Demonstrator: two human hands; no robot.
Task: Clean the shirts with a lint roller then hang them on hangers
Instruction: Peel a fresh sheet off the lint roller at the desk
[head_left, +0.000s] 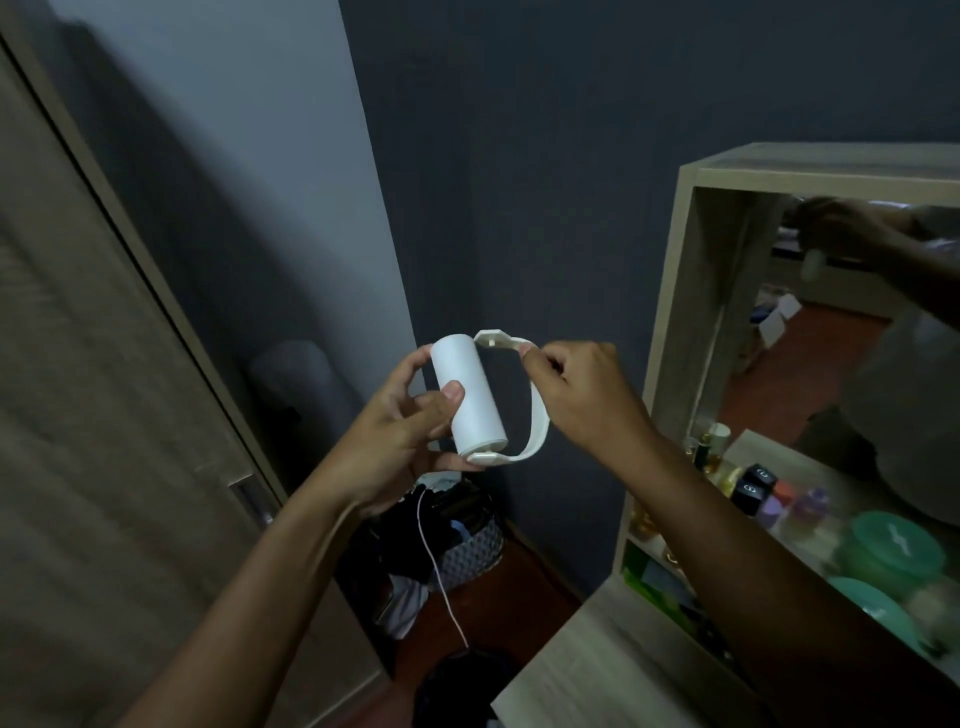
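- The lint roller (470, 400) is held up in the air in front of the dark wall (519, 156), its white roll standing nearly upright, the long axis running from the upper end, tipped slightly left, down to the lower end, tipped slightly right.
- Its white frame (537, 431) bows out to the right of the roll; the lower arm sits on the roll's bottom end, while the upper arm (491, 339) stands just clear of the top end, apparently unseated.
- The left hand (400, 441) is closed around the roll, thumb pressed on its face and fingers wrapped behind.
- The right hand (576, 389) pinches the upper part of the frame between thumb and curled fingers, just right of the roll.
- Likely risk: with only the lower arm engaged, the roll could slip off and drop if the left grip loosens; pulling the frame too far could strain the plastic.
- The thumb on the sticky sheet could lift or crease it.
- Below the roller lies a basket of clothes (467, 540); to its right stands a mirrored dresser (670, 291) crowded with small bottles.
- No shirts or hangers are clearly visible, so the cleaning looks not yet begun.
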